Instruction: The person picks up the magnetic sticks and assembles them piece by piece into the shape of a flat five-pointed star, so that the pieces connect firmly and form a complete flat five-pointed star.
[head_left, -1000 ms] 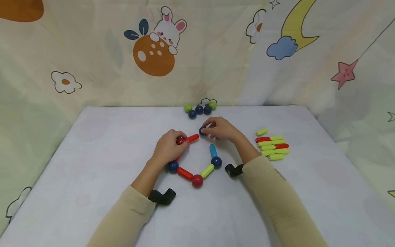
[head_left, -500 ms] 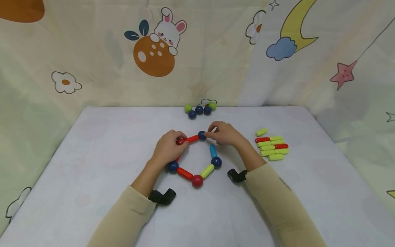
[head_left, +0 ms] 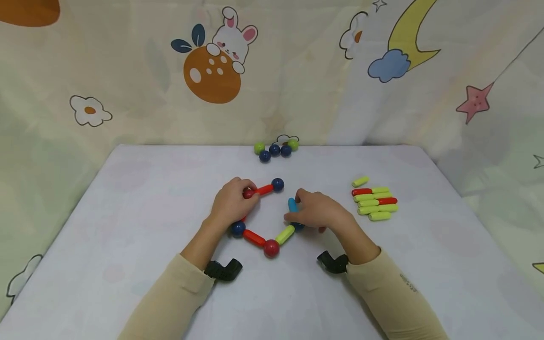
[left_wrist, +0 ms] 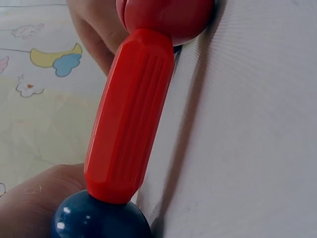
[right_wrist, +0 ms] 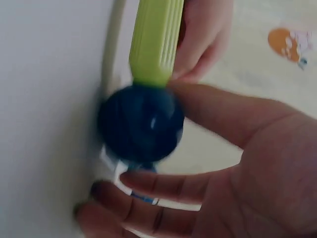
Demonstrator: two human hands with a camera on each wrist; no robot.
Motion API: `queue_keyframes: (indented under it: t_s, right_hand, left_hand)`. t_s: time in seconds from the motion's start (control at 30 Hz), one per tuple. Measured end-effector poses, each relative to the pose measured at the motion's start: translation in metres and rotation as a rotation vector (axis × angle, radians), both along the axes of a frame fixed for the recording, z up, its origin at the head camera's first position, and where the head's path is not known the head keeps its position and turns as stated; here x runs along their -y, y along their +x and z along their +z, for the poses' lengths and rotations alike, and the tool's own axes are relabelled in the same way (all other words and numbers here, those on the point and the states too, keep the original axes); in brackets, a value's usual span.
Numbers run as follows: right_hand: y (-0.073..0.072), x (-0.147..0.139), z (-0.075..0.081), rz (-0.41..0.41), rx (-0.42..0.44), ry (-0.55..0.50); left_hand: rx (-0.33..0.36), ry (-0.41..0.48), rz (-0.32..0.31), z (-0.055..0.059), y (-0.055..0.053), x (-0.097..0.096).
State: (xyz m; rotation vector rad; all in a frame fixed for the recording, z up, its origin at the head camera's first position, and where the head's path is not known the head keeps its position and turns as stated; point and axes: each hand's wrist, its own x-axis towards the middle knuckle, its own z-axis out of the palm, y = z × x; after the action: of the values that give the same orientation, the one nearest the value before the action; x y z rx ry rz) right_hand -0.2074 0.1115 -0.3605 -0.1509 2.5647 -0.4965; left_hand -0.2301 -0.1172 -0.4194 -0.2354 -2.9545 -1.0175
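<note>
My left hand (head_left: pixel 233 200) grips a small red ball (head_left: pixel 248 192) at the ring's left side. A red rod (head_left: pixel 265 190) runs from it to a blue ball (head_left: pixel 278 184) at the far end. My right hand (head_left: pixel 318 211) is over the ring's right side, thumb and fingers spread about another blue ball (right_wrist: pixel 141 124) and an upright-pointing light-blue rod (head_left: pixel 292 205). A yellow-green rod (right_wrist: pixel 156 42) joins that ball to the near red ball (head_left: pixel 271 248). From there a red rod (left_wrist: pixel 130 119) leads to the left blue ball (left_wrist: pixel 101 215). The left fingers partly hide the ring.
Several blue and green balls (head_left: pixel 274 150) lie at the table's back edge. Yellow-green and red rods (head_left: pixel 376 200) are laid in rows on the right. A patterned cloth (head_left: pixel 297 71) hangs behind the white table (head_left: pixel 127 226).
My right hand set a blue ball on the end of the far red rod, let go of it, and moved nearer to the light-blue rod. My left hand has stayed in place.
</note>
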Motion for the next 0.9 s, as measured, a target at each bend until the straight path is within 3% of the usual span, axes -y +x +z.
queue_keyframes:
  t_s: [0.23,0.5,0.9]
  right_hand:
    - [0.004,0.010,0.001,-0.017,-0.036,-0.005]
    - [-0.008,-0.001,-0.009,-0.070,-0.123,-0.067]
    - [-0.022,-0.014,-0.020,-0.031,-0.245,-0.114]
  left_hand:
    - [-0.002,-0.014,0.013,0.002,0.002,0.002]
    - [0.003,0.003,-0.003,0.002,0.000,0.004]
    - [0.019,0.036,0.003,0.005,0.001,0.003]
